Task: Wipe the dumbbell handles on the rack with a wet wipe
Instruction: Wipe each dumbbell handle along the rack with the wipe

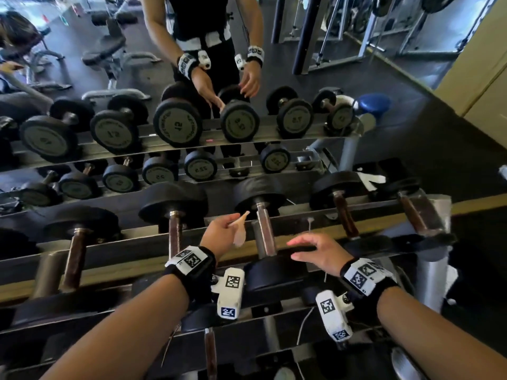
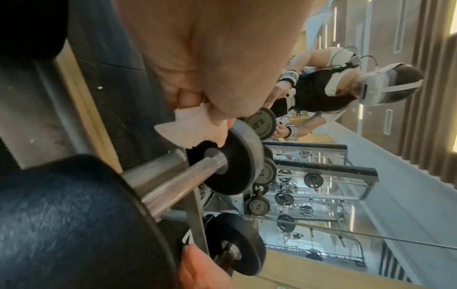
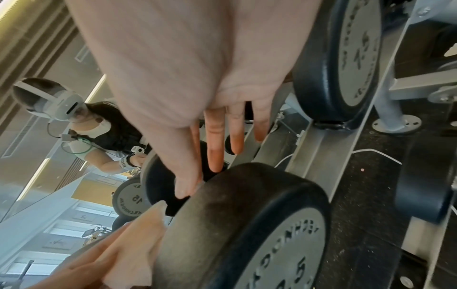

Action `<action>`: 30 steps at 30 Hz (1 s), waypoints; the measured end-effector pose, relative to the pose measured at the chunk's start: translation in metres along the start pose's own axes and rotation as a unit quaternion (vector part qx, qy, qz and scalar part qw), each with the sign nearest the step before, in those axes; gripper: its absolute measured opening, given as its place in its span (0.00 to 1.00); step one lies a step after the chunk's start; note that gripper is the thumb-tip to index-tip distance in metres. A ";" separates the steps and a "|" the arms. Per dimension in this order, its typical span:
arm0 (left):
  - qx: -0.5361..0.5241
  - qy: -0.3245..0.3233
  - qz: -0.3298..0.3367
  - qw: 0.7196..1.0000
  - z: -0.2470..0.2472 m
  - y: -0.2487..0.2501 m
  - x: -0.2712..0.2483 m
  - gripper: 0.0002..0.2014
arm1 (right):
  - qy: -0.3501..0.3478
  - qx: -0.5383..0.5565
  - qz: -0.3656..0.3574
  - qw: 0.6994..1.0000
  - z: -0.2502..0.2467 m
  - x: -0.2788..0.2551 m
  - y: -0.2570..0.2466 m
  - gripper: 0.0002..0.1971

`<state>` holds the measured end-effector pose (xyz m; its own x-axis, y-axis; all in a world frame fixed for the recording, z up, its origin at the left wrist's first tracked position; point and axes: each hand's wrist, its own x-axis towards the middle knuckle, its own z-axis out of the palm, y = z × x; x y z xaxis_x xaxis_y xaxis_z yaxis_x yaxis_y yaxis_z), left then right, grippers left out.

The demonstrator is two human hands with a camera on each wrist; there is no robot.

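Observation:
My left hand [image 1: 219, 231] pinches a crumpled pale wet wipe [image 1: 240, 233] just left of a steel dumbbell handle [image 1: 265, 231] on the rack's top rail [image 1: 131, 237]. In the left wrist view the wipe [image 2: 190, 127] hangs from my fingers above that handle [image 2: 178, 185], not touching it. My right hand [image 1: 315, 249] hovers open, fingers spread, over the near black head [image 1: 274, 272] of the same dumbbell; its fingertips [image 3: 215, 156] point past that head [image 3: 247, 224]. Other handles [image 1: 175, 231] [image 1: 344, 212] lie to either side.
A mirror behind the rack reflects the dumbbells [image 1: 178, 122] and the person. A second tier of dumbbells [image 1: 210, 349] sits below my forearms. The rack's grey upright [image 1: 434, 272] stands at right. Gym benches and machines show in the reflection.

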<state>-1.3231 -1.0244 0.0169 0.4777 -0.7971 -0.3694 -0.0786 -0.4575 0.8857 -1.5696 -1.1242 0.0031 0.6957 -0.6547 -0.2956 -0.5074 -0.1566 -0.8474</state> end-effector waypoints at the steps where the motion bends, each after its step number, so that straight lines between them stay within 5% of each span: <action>1: 0.006 0.012 -0.006 1.000 0.007 -0.002 0.002 0.17 | -0.007 0.014 0.013 1.000 0.000 -0.001 0.006 0.14; 12: 0.057 0.056 -0.002 0.997 0.043 -0.016 0.033 0.17 | -0.033 0.089 0.038 0.995 0.008 -0.002 0.037 0.16; 21: 0.169 -0.030 0.083 0.982 0.047 -0.030 0.035 0.14 | -0.014 0.158 0.035 0.987 0.014 -0.005 0.039 0.16; 30: 0.187 -0.118 0.048 0.974 0.040 -0.035 0.009 0.11 | -0.030 0.176 0.054 0.983 0.010 0.003 0.038 0.16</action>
<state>-1.3510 -1.0317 -0.0285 0.2413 -0.8911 -0.3843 -0.4467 -0.4535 0.7712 -1.5820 -1.1246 -0.0339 0.6820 -0.6065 -0.4088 -0.3805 0.1830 -0.9065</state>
